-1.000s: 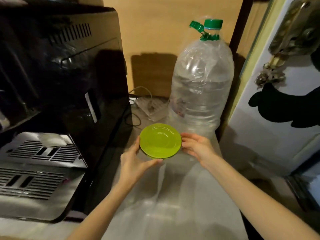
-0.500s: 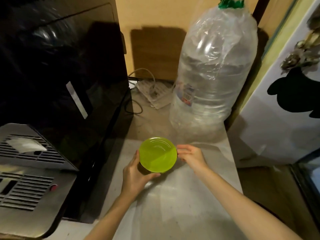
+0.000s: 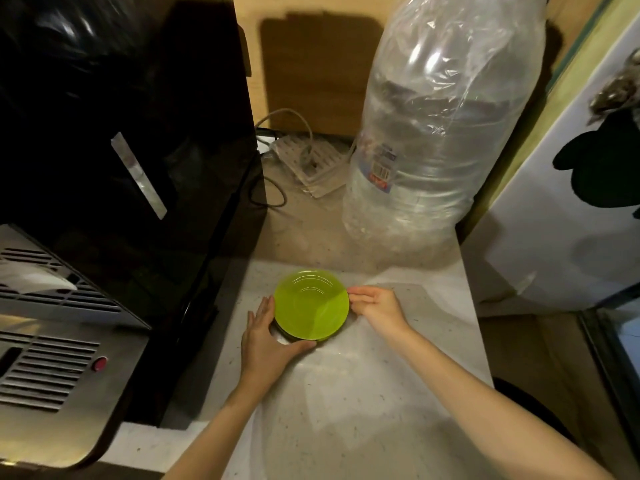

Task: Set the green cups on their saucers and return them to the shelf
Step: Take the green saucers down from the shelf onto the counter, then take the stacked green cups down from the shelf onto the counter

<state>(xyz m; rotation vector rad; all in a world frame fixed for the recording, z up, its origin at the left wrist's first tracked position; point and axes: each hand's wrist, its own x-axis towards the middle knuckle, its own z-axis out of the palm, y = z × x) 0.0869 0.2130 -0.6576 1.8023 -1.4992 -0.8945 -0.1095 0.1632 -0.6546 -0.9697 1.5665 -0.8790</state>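
A small stack of bright green saucers [image 3: 311,304] rests low over the pale speckled countertop [image 3: 363,393]; the top one faces up and shows no cup. My left hand [image 3: 266,341] cups the stack's left and near edge, with the thumb reaching under the front rim. My right hand [image 3: 375,304] pinches the right rim with its fingertips. No green cup is in view.
A black coffee machine [image 3: 131,168] with a steel drip tray [image 3: 52,375] fills the left side. A large clear water bottle in a plastic bag [image 3: 436,140] stands behind the saucers. A power strip and cables [image 3: 308,164] lie at the back. A white fridge [image 3: 571,202] stands on the right.
Both hands have brought the green saucers down and toward me, from in front of the water bottle to the countertop. My view has tilted down and moved closer.
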